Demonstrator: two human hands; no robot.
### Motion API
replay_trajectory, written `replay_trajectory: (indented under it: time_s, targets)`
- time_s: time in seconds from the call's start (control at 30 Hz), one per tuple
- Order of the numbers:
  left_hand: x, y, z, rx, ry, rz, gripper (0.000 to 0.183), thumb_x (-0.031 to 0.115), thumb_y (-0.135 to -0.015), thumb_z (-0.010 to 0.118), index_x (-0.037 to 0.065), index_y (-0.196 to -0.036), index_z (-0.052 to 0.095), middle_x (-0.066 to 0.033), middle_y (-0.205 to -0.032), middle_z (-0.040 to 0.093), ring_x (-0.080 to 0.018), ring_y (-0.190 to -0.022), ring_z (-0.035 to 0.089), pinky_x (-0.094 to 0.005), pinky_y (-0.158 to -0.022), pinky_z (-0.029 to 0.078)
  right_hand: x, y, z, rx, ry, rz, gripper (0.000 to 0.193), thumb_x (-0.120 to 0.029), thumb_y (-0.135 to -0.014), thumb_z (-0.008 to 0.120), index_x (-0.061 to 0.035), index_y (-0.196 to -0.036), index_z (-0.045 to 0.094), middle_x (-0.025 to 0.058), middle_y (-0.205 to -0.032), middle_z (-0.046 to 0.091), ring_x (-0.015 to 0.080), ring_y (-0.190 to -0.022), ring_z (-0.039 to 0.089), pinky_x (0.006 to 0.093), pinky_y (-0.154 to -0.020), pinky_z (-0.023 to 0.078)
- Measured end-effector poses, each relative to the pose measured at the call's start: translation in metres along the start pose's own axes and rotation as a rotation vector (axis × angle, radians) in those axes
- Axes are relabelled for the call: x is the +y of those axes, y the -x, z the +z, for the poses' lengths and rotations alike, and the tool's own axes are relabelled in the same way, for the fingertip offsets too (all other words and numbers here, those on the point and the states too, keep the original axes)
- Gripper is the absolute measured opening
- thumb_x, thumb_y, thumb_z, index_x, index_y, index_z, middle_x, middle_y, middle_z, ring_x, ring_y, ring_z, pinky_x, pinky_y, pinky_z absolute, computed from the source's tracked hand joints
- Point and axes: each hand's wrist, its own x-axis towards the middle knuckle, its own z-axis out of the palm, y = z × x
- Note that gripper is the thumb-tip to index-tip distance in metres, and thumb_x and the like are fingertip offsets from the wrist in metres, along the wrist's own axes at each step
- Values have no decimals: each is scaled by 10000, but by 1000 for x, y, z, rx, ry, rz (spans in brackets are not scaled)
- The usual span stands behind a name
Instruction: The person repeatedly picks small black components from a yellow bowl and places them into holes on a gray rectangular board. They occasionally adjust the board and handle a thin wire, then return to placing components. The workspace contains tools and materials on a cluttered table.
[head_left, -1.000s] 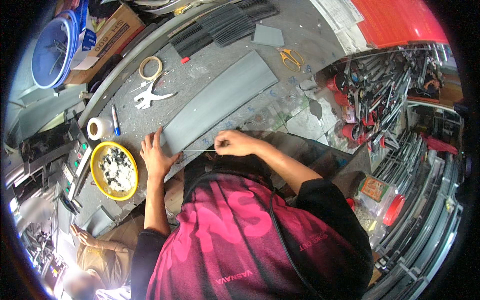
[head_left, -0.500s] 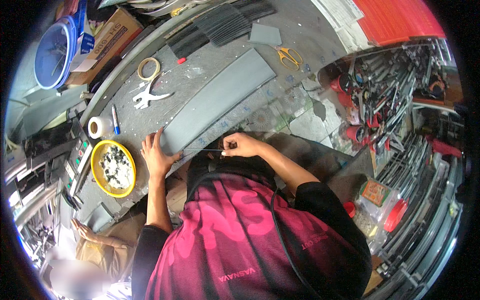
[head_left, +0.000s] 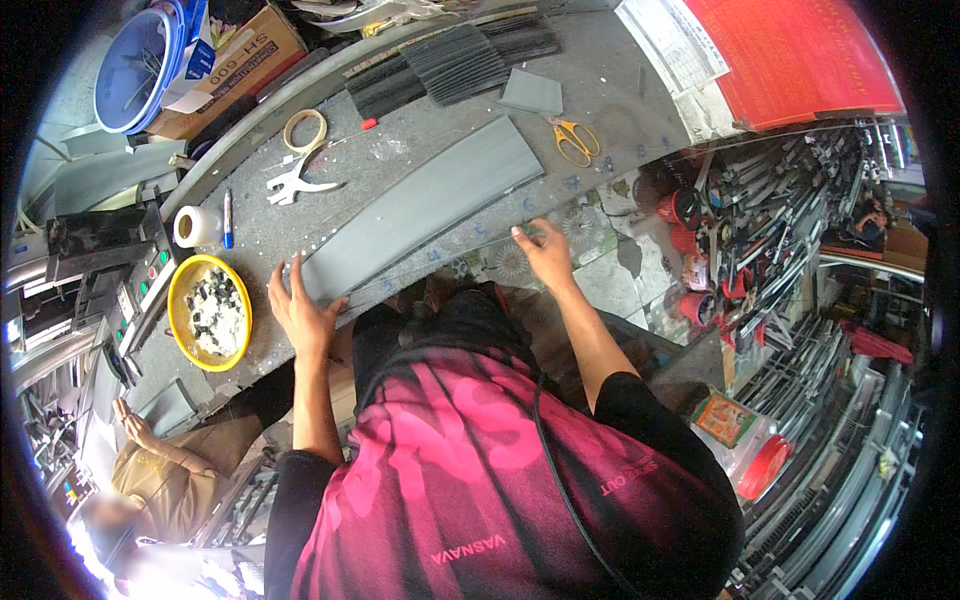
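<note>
A long grey flat strip (head_left: 420, 205) lies slantwise on the grey workbench (head_left: 610, 75). My left hand (head_left: 300, 312) rests flat with fingers spread on the strip's near left end. My right hand (head_left: 545, 252) is at the bench's front edge, level with the strip's right part. Its fingertips seem to pinch the end of a thin line (head_left: 440, 268) that runs along the edge back toward my left hand. My pink and black shirt fills the lower middle.
Left of my left hand are a yellow bowl (head_left: 208, 312) of small black and white pieces, a white roll (head_left: 197, 226) and a blue pen (head_left: 228, 218). Orange-handled scissors (head_left: 575, 140), a tape ring (head_left: 305, 128) and black ribbed strips (head_left: 460, 55) lie farther back. Tool racks (head_left: 760, 235) stand right; another person (head_left: 150, 455) sits lower left.
My right hand has slid to the right along the bench edge, away from my left hand, and the thin line between them is longer. My left hand has stayed on the strip's end.
</note>
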Motion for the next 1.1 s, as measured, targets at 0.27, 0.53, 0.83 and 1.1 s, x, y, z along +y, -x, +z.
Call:
replay_trajectory:
  time_s: [0.27,0.53,0.83,1.1]
  targets:
    - [38,71,27,-599,733,-178,307,151,-880,932,19,-1099,761,-68,-906,756,-136,-849,715,-338,-800,594,6,17,25,-325,-611,242,290,-309,-1088,795,-71,-1202,677,-68,-743,505,50,-575,417,272,-511,343]
    - [86,48,163,-828,437,147,724,391,-1035,733,52,-1626,490,-288,-1501,647,-466,-1363,657,-520,-1159,513,-20,44,35,-421,-399,170,187,-235,-1089,786,-88,-1043,681,-78,-758,528,52,-588,434,268,-531,338]
    - [108,36,142,-1041,1314,219,332,183,-1030,780,10,-1311,743,-95,-1276,735,-140,-1166,621,-360,-1035,514,-62,73,15,-728,-222,83,188,-253,-1105,767,-66,-1107,779,-72,-799,627,28,-648,460,236,-578,344]
    - [93,32,98,-969,1295,88,266,147,-1025,797,23,-1260,809,-72,-1174,764,-144,-1064,703,-348,-929,577,-75,59,-13,-854,-129,138,252,-257,-1095,775,-30,-1183,841,-7,-959,796,75,-871,682,284,-783,550]
